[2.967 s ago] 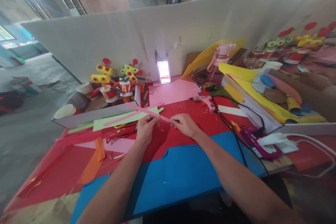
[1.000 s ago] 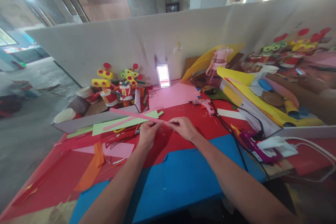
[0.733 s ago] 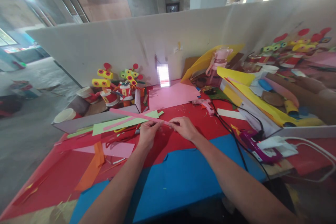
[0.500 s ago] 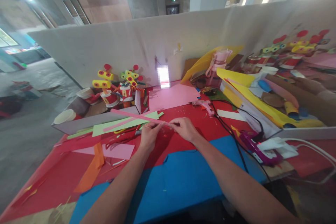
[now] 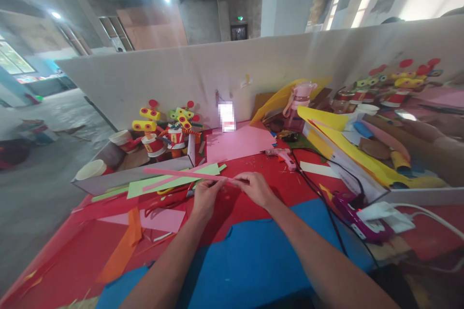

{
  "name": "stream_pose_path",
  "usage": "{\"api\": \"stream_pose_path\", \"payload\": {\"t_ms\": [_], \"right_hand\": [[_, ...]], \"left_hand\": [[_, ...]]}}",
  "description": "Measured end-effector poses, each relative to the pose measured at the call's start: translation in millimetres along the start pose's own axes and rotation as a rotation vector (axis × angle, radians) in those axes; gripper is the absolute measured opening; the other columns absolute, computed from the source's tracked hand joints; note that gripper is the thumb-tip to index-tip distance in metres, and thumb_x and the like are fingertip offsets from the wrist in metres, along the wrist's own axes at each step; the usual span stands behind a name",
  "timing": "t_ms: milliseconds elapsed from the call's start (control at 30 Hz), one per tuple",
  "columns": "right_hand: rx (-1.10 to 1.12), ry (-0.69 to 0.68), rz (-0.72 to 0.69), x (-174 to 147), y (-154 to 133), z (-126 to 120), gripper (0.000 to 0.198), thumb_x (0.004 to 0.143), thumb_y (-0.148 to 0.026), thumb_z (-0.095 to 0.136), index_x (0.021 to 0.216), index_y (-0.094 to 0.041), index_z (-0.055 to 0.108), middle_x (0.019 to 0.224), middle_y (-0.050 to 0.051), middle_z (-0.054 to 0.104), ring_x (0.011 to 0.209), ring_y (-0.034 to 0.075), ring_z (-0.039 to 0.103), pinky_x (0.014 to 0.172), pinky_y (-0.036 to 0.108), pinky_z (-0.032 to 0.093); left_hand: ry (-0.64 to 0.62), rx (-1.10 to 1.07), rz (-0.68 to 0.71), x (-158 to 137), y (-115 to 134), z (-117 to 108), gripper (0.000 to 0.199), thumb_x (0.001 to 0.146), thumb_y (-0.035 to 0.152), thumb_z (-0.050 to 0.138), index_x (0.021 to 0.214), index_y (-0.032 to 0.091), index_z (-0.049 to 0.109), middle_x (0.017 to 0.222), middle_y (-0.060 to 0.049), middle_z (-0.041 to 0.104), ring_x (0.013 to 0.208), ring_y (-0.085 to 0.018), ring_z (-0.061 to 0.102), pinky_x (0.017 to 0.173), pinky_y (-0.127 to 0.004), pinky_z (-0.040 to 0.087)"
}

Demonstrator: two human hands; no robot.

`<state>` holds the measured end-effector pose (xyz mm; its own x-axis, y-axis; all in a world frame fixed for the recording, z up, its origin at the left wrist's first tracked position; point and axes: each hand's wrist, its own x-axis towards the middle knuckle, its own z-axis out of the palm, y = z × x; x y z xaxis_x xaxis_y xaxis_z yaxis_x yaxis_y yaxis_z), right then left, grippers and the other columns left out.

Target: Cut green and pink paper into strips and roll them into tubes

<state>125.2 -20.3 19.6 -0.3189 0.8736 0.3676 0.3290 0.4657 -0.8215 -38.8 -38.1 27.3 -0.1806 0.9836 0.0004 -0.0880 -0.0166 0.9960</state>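
Both my hands pinch a long pink paper strip (image 5: 177, 173) above the red-covered table. My left hand (image 5: 207, 198) grips it close to its right end, and the rest of the strip reaches out to the left. Just beside it, my right hand (image 5: 255, 188) pinches the strip's right end between thumb and fingers. Under the strip lie a light green paper sheet (image 5: 174, 179) and another pink strip (image 5: 154, 184). Scissors with red handles (image 5: 152, 210) lie partly hidden near my left wrist. A pink glue gun (image 5: 286, 158) rests to the right of my hands.
A box (image 5: 134, 174) at the left holds paper-cup figures (image 5: 154, 145). Pink sheets (image 5: 239, 142) lie at the back. At right are a purple power strip (image 5: 362, 222) with cables and a box of yellow paper (image 5: 344, 149). Blue material (image 5: 246, 256) covers the front edge.
The head view has tilted up slightly, so the scene sits lower. The strip's left end has swung a little toward me and it lies more level. Both hands keep their pinch.
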Motion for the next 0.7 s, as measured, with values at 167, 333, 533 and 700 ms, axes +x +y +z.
{"api": "stream_pose_path", "payload": {"t_ms": [167, 333, 533, 700], "right_hand": [[-0.007, 0.004, 0.024, -0.9, -2.0, -1.6, 0.032, 0.089, -0.039, 0.056, 0.072, -0.017, 0.071, 0.065, 0.003, 0.067, 0.06, 0.014, 0.057, 0.055, 0.022, 0.037], [0.011, -0.009, 0.03, -1.5, -3.0, 1.4, 0.033, 0.09, -0.039, 0.054, 0.069, -0.017, 0.068, 0.065, 0.003, 0.066, 0.06, 0.013, 0.058, 0.055, 0.022, 0.038], [0.065, 0.128, 0.028, -1.1, 2.5, 2.2, 0.026, 0.077, -0.039, 0.068, 0.095, -0.021, 0.06, 0.085, 0.002, 0.067, 0.077, 0.016, 0.062, 0.07, 0.026, 0.048], [0.119, 0.149, 0.026, 1.5, 8.1, -0.6, 0.02, 0.079, -0.039, 0.066, 0.081, -0.021, 0.058, 0.077, 0.001, 0.063, 0.071, 0.014, 0.06, 0.069, 0.025, 0.048]], "left_hand": [[-0.016, -0.025, -0.005, -1.2, 1.4, 0.2, 0.03, 0.054, 0.039, 0.082, 0.053, 0.014, 0.066, 0.049, 0.0, 0.06, 0.044, -0.011, 0.051, 0.045, -0.023, 0.044], [-0.065, -0.013, -0.042, -3.6, -0.1, 3.2, 0.031, 0.057, 0.041, 0.081, 0.055, 0.013, 0.067, 0.049, 0.0, 0.06, 0.043, -0.011, 0.05, 0.044, -0.023, 0.043], [0.038, 0.003, 0.017, 3.3, -3.5, -3.8, 0.031, 0.058, 0.039, 0.081, 0.052, 0.013, 0.065, 0.049, -0.001, 0.06, 0.048, -0.01, 0.051, 0.05, -0.021, 0.042], [0.085, -0.047, 0.018, 5.9, -2.3, -7.4, 0.031, 0.057, 0.041, 0.081, 0.057, 0.013, 0.066, 0.051, -0.001, 0.061, 0.05, -0.01, 0.052, 0.05, -0.022, 0.041]]}}
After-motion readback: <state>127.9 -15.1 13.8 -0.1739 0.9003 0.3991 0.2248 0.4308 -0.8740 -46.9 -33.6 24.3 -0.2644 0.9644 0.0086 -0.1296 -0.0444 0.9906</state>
